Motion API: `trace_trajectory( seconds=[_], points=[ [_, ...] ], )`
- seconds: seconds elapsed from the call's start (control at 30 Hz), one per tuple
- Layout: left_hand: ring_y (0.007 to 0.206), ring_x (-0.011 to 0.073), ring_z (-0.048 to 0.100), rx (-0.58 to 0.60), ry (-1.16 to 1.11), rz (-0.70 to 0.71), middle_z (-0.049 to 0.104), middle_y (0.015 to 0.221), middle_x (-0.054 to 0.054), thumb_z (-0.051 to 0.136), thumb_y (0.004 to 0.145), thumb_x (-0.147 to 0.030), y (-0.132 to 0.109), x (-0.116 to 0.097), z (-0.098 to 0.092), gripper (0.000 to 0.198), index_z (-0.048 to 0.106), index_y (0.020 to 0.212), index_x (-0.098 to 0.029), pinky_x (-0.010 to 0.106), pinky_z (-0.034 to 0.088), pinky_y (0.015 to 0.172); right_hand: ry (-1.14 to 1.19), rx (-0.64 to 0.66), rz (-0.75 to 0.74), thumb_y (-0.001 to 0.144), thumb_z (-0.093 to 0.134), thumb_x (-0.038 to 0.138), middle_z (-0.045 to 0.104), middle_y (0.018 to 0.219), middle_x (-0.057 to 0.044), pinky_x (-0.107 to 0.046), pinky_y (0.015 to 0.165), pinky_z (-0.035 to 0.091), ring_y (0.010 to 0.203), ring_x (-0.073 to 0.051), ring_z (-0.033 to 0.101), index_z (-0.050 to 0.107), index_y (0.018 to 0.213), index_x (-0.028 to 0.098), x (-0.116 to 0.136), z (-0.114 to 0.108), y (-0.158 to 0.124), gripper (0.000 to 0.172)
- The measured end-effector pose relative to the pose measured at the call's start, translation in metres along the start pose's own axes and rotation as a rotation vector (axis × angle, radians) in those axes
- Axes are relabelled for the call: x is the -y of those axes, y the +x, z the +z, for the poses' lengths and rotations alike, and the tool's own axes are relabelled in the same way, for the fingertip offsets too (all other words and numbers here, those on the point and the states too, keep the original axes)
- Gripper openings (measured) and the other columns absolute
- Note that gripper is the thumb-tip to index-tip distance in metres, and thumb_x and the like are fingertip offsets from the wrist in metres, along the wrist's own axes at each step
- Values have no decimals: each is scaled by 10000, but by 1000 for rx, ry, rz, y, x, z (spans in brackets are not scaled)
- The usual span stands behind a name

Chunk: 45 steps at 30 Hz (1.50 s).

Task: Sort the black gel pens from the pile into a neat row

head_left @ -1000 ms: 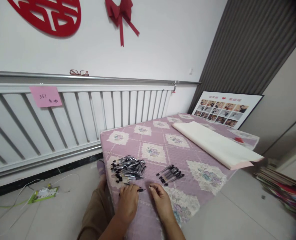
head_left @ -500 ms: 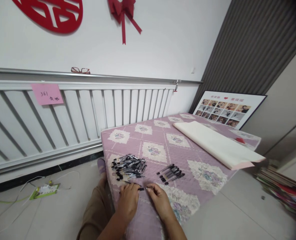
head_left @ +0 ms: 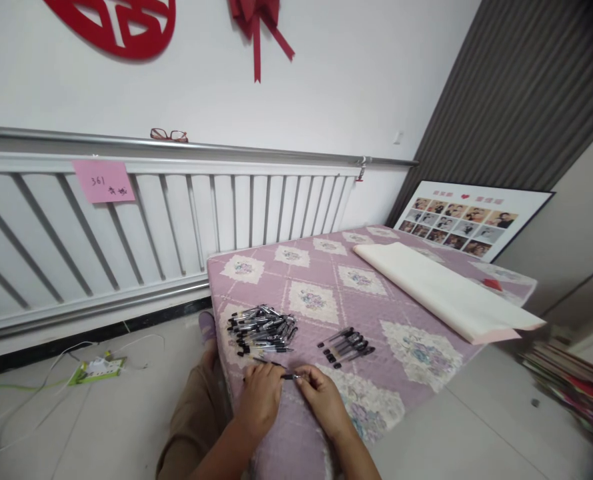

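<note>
Both of my hands rest at the near edge of a table under a purple quilted cloth (head_left: 326,273). My left hand (head_left: 260,400) and my right hand (head_left: 321,397) are closed and pinch the two ends of one black pen (head_left: 289,377) between them. Just beyond my left hand lies a heap of several black pens (head_left: 262,329). A smaller row of several black pens (head_left: 347,347) lies beyond my right hand.
A folded cream sheet (head_left: 441,290) lies across the far right of the table. A framed photo collage (head_left: 469,217) leans against the dark wall. A white radiator (head_left: 176,213) with a pink note (head_left: 103,180) and glasses (head_left: 169,135) stands behind. Cables and a green card (head_left: 96,368) lie on the floor at left.
My right hand has closed in on the pen's tip, so both hands now pinch it. The view has shifted slightly left and down.
</note>
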<state>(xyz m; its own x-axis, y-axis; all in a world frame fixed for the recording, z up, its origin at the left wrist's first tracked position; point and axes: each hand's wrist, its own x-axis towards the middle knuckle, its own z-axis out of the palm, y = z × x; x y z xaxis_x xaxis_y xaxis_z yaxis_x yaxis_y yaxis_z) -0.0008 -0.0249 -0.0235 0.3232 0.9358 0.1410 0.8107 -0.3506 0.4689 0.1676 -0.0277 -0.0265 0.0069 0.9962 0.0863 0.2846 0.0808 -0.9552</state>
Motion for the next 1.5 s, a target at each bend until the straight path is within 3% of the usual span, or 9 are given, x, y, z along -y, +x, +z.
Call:
trace_trajectory(
  seconds=[0.47, 0.7, 0.97, 1.17, 1.23, 1.37, 1.5],
  points=[
    [1041, 188, 511, 10, -2, 22, 621, 1062, 3, 369, 936, -202, 0, -2, -4, 264, 587, 1064, -278, 363, 274, 951, -32, 30, -14, 719, 613, 360, 604, 660, 11, -264, 640, 442, 644, -154, 540, 673, 797, 201, 8, -2, -1, 188],
    [1020, 189, 517, -42, -42, 30, 629, 1025, 1, 406, 921, -181, -1, -1, -2, 241, 603, 1027, -270, 357, 284, 936, -69, 67, -15, 738, 594, 334, 619, 682, 7, -269, 663, 446, 667, -158, 553, 660, 749, 200, 18, -3, -2, 150],
    [1014, 190, 510, -63, -75, 22, 627, 1015, 3, 412, 912, -166, -2, 1, -1, 238, 607, 1011, -262, 354, 289, 933, -175, 31, -89, 811, 536, 435, 674, 769, -39, -301, 730, 466, 753, -199, 602, 657, 771, 209, 17, 3, -2, 259],
    [1012, 190, 509, -61, -67, 17, 621, 1015, 6, 406, 916, -173, -2, 1, -2, 239, 606, 1013, -261, 357, 295, 928, -276, -39, -137, 851, 476, 476, 640, 688, -34, -299, 680, 456, 689, -198, 589, 622, 679, 220, 12, 9, -2, 342],
    [1013, 190, 507, -49, -55, 12, 618, 1022, 10, 402, 918, -178, -2, 0, -3, 244, 605, 1023, -264, 358, 296, 926, -260, -33, -129, 854, 471, 477, 660, 740, -40, -305, 715, 465, 734, -205, 602, 639, 726, 221, 11, 9, -2, 331],
    [1021, 196, 503, -34, -29, 5, 613, 1042, 17, 403, 919, -186, -2, 0, -4, 248, 596, 1053, -265, 363, 292, 927, -179, -32, -78, 818, 544, 435, 673, 860, -35, -303, 774, 478, 814, -202, 617, 630, 998, 214, 10, 7, -3, 297],
    [1021, 186, 503, -46, -22, 18, 613, 1033, 3, 424, 918, -189, -2, 0, -3, 232, 598, 1045, -275, 352, 285, 926, -177, 31, -101, 821, 546, 389, 667, 847, -35, -298, 775, 470, 822, -197, 613, 642, 887, 211, 11, 5, -5, 213]
  ],
)
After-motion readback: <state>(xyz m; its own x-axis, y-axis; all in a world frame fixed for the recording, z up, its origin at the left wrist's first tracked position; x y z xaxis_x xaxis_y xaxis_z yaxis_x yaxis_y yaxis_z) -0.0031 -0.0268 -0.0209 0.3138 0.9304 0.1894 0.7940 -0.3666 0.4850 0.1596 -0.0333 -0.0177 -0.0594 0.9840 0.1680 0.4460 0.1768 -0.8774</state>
